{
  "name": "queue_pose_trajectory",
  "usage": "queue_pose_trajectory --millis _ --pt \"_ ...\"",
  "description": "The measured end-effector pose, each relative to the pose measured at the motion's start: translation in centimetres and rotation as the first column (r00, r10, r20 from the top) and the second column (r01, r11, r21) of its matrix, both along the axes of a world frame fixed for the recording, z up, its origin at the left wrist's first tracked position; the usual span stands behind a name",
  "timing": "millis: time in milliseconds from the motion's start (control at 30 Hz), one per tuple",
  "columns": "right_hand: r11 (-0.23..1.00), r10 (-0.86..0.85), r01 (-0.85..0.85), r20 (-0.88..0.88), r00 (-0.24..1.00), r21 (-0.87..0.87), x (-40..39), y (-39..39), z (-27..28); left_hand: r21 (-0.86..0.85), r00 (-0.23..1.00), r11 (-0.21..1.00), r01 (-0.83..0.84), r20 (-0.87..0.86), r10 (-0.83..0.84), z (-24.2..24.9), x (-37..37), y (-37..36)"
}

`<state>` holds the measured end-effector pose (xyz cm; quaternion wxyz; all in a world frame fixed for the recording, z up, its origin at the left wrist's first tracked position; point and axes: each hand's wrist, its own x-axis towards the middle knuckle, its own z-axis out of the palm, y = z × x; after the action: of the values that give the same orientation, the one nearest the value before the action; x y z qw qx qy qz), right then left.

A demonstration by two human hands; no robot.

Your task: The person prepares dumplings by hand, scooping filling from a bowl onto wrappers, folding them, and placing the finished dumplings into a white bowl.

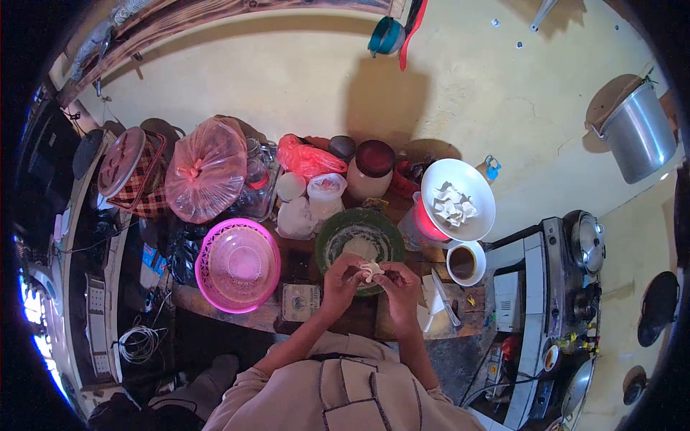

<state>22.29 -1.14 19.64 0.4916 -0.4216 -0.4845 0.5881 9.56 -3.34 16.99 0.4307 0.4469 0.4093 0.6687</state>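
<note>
Between the fingertips of both hands is a small, pale, folded piece of dough (371, 271). My left hand (343, 279) pinches its left side, and my right hand (399, 283) pinches the right side. Both hands are held over the near rim of a green basin (394, 241), which has white flour and a pale mass inside. To the right, a white bowl (478, 188) holds several white folded pieces (454, 206). Below it stands a small white bowl of dark brown liquid (462, 263). A knife (446, 300) lies on the table right of my right hand.
A pink basket (203, 276) with a bowl in it stands at left, beside a small box (301, 302). Behind are a tied pink bag (206, 171), a red bag (311, 157) and a dark-lidded jar (371, 169). A stove (553, 266) is at right.
</note>
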Motion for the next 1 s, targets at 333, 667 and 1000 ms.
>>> queue_pose_trajectory --millis 333,667,1000 --pt "0.995 0.089 -0.086 -0.086 0.992 0.044 0.6 0.3 -0.1 -0.006 0.969 0.999 0.047 -0.241 -0.047 0.7 -0.8 0.2" --pt "0.969 -0.033 0.001 0.128 0.991 0.245 0.2 0.3 0.6 -0.152 0.943 0.988 0.037 0.333 0.015 0.1 1.2 -0.4" --pt "0.950 -0.037 -0.013 0.153 0.987 0.311 0.4 0.1 0.8 -0.019 0.998 0.998 -0.060 0.032 0.060 1.0 0.0 -0.5"
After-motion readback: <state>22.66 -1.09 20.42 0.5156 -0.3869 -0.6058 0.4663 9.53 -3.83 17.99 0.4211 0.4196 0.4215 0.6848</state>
